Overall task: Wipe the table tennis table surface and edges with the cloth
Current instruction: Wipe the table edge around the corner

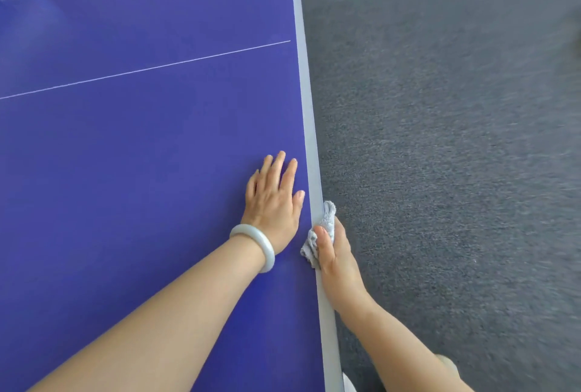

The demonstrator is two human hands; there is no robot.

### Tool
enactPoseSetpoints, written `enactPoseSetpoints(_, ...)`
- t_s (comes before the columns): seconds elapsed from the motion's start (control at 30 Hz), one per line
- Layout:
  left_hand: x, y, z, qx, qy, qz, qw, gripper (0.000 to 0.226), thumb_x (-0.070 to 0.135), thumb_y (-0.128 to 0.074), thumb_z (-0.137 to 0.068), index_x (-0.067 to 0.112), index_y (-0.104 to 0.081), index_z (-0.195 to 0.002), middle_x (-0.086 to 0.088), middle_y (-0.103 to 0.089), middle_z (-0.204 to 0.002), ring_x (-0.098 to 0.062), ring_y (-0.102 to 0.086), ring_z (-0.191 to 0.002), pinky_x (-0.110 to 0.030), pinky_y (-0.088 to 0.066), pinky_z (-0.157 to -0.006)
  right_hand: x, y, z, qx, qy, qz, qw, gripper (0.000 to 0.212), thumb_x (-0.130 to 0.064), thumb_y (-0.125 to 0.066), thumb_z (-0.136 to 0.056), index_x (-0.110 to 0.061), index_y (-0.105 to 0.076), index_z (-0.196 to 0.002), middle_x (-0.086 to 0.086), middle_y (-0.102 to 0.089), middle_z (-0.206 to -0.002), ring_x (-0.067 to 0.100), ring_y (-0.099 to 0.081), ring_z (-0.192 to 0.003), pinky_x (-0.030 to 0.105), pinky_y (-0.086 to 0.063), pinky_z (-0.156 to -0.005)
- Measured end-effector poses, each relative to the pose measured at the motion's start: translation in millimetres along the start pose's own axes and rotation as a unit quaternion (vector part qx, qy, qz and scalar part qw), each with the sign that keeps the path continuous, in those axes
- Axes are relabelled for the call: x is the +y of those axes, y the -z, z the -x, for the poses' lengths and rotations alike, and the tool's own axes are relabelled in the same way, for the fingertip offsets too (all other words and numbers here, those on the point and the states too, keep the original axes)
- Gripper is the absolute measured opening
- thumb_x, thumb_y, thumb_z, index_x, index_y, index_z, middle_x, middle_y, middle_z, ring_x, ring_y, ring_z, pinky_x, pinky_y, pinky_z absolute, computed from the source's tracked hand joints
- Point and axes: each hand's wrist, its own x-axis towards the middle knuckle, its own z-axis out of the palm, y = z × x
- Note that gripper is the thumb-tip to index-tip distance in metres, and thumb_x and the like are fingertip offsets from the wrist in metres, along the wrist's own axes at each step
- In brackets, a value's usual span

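The person stands at the right side of a blue table tennis tabletop (141, 156), working on its grey edge strip (306, 93). The right hand (334, 253) grips a bunched pale cloth (328, 212) against that strip at the near right of the scene. The thumb (323, 237) pins the cloth from above, while the other fingers curl down the outer side and are mostly hidden. The cloth sits folded over the rim, touching both the top of the strip and its outer face.

The left hand (272, 200) lies flat on the tabletop just beside the cloth, its fingers (278, 168) straight, released and holding nothing. A pale bangle (256, 242) circles its wrist. Grey carpet (456, 140) lies to the right, and a thin white line (141, 69) crosses the blue surface farther away.

The step in hand looks like the edge wipe. To do it well, the cloth should stay wrapped over the rim so one pass cleans both top and side, with steady pinching pressure and a long, even stroke along the strip towards the far end. The flat left hand serves well as a brace. A long run of the strip lies beyond the cloth, so the body should travel with the stroke instead of overreaching.
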Motion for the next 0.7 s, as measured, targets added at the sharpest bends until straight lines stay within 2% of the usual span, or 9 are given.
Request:
enactPoseSetpoints(0.1, 1, -2, -26, -0.004, 0.02, -0.029, 0.999, 0.06, 0.044, -0.015, -0.102, 0.025, -0.005, -0.158, -0.001, 0.004, -0.166, -0.022, 0.007, -0.152, -0.043, 0.001, -0.122, 3, -3, -4, -0.012, 0.007, -0.02, 1.0, 0.063, -0.056, -0.037, -0.094, -0.023, -0.035, -0.148, 0.006, -0.049, -0.111, 0.022, -0.045, -0.101, 0.049, -0.044, -0.094)
enactPoseSetpoints(0.17, 2, -3, -31, 0.01, 0.027, -0.03, 0.999, 0.06, 0.044, -0.007, -0.1, 0.027, -0.005, -0.158, 0.0, 0.002, -0.166, -0.021, 0.005, -0.153, -0.044, 0.001, -0.123, -2, -4, -15, -0.01, 0.013, -0.006, 1.0, 0.061, -0.053, -0.036, -0.098, -0.019, -0.033, -0.148, 0.011, -0.048, -0.111, 0.023, -0.045, -0.101, 0.046, -0.044, -0.093)
enactPoseSetpoints(0.23, 3, -3, -29, 0.015, 0.028, -0.014, 0.999, 0.059, 0.04, -0.003, -0.1, 0.029, -0.006, -0.158, 0.001, 0.001, -0.166, -0.019, 0.005, -0.153, -0.043, 0.0, -0.123, -14, -3, -45, -0.006, 0.006, -0.004, 1.0, 0.056, -0.045, -0.037, -0.104, -0.021, -0.026, -0.155, 0.016, -0.048, -0.133, 0.029, -0.05, -0.12, 0.049, -0.041, -0.108)
enactPoseSetpoints(0.3, 4, 0, -27, 0.009, 0.029, -0.01, 0.999, 0.063, 0.041, 0.002, -0.096, 0.031, -0.007, -0.158, 0.003, 0.001, -0.166, -0.016, 0.007, -0.152, -0.042, 0.0, -0.123, -38, -2, -85, -0.001, 0.01, 0.017, 1.0, 0.056, -0.037, -0.039, -0.106, -0.019, -0.022, -0.156, 0.014, -0.037, -0.152, 0.03, -0.04, -0.138, 0.04, -0.032, -0.116)
enactPoseSetpoints(0.37, 4, 2, -28, 0.007, 0.034, -0.007, 0.999, 0.066, 0.041, 0.004, -0.093, 0.032, -0.009, -0.158, 0.004, 0.0, -0.166, -0.015, 0.006, -0.152, -0.041, -0.001, -0.123, -59, -3, -117, -0.013, 0.025, 0.034, 0.999, 0.049, -0.03, -0.036, -0.108, -0.014, -0.028, -0.154, 0.015, -0.036, -0.154, 0.031, -0.042, -0.134, 0.034, -0.034, -0.113)
enactPoseSetpoints(0.43, 5, 3, -29, 0.008, 0.038, -0.008, 0.999, 0.065, 0.04, 0.002, -0.094, 0.031, -0.012, -0.157, 0.004, -0.003, -0.166, -0.015, 0.004, -0.153, -0.042, -0.002, -0.123, -56, -2, -118, -0.021, 0.032, -0.002, 0.999, 0.051, -0.032, -0.035, -0.108, -0.022, -0.026, -0.157, 0.008, -0.042, -0.147, 0.016, -0.049, -0.126, 0.024, -0.036, -0.108)
enactPoseSetpoints(0.5, 7, 4, -28, 0.009, 0.04, -0.013, 0.999, 0.063, 0.038, -0.002, -0.096, 0.029, -0.014, -0.157, 0.002, -0.006, -0.166, -0.016, 0.001, -0.153, -0.043, -0.006, -0.123, -42, 2, -89, -0.019, 0.038, -0.014, 0.999, 0.056, -0.04, -0.037, -0.105, -0.038, -0.016, -0.157, -0.012, -0.04, -0.14, -0.011, -0.042, -0.12, 0.001, -0.029, -0.097)
enactPoseSetpoints(0.6, 8, 4, -29, 0.012, 0.041, -0.009, 0.999, 0.06, 0.035, -0.012, -0.098, 0.025, -0.021, -0.156, -0.001, -0.013, -0.165, -0.019, -0.007, -0.152, -0.046, -0.012, -0.123, -17, 8, -41, -0.045, 0.055, 0.013, 0.997, 0.055, -0.045, -0.037, -0.104, -0.048, -0.007, -0.151, -0.037, -0.024, -0.145, -0.021, -0.026, -0.129, -0.002, -0.02, -0.1)
enactPoseSetpoints(0.7, 8, 3, -30, 0.015, 0.04, -0.014, 0.999, 0.058, 0.032, -0.017, -0.099, 0.022, -0.025, -0.156, -0.004, -0.018, -0.164, -0.021, -0.013, -0.152, -0.049, -0.017, -0.121, -26, 10, -52, -0.068, 0.022, 0.038, 0.997, 0.058, -0.035, -0.04, -0.106, -0.048, -0.004, -0.149, -0.026, -0.029, -0.14, -0.031, -0.022, -0.122, -0.006, -0.019, -0.095)
